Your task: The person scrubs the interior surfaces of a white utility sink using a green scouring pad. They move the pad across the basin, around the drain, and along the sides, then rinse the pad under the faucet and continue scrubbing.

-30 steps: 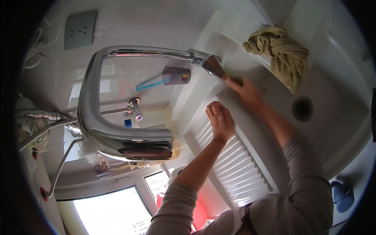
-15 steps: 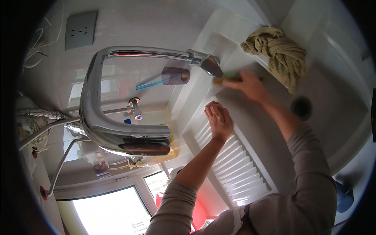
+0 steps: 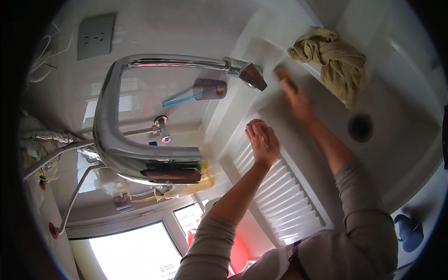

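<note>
My right hand (image 3: 297, 100) holds a small brown block with a green side, a scrubber (image 3: 281, 73) blurred by motion; a brush or a sponge, I cannot tell which. It is near the inner wall of the white basin (image 3: 322, 154), between the faucet tip and a brown towel (image 3: 337, 60). My left hand (image 3: 262, 142) has its fingers curled over the upper end of the white ribbed washboard (image 3: 280, 200). The washboard slopes along the basin's left side.
A chrome faucet (image 3: 182, 60) arches over from the left. On the wall behind it are a purple cup (image 3: 205, 89) with a blue-handled brush, a valve (image 3: 162, 129) and a socket (image 3: 96, 37). The drain hole (image 3: 360, 127) lies right of my right forearm.
My right hand has drawn the scrubber up and right, away from below the faucet tip toward the towel. My left hand has hardly moved on the washboard.
</note>
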`<state>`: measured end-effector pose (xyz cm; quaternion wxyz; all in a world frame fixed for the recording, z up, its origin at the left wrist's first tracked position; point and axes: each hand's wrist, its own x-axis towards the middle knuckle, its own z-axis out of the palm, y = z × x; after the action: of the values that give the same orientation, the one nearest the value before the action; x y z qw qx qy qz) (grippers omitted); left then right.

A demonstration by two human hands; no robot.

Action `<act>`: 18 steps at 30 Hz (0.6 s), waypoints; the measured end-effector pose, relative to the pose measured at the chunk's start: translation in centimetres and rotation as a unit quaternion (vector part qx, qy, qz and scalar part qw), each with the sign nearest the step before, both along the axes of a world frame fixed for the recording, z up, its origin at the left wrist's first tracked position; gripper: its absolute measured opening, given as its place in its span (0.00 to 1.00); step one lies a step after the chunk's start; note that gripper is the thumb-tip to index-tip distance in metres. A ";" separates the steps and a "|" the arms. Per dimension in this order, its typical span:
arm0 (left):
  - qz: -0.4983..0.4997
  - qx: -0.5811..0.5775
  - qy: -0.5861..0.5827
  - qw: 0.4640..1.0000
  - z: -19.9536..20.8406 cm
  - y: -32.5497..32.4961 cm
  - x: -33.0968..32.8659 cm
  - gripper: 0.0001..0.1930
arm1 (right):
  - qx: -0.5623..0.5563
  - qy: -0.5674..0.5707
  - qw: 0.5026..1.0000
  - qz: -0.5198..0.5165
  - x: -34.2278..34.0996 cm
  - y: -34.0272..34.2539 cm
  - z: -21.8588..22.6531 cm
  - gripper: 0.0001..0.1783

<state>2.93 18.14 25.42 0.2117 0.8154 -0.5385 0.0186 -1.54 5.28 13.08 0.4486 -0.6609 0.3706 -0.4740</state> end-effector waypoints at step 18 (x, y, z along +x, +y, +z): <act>-0.002 0.010 -0.010 1.000 0.3 0.2 0.0 0.06 | -0.010 -0.040 0.998 0.051 -2.0 -1.9 2.0 0.36</act>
<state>2.91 18.31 25.70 0.1982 0.8163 -0.5422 0.0207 -3.49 3.36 15.05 0.4801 -0.6636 0.3134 -0.4805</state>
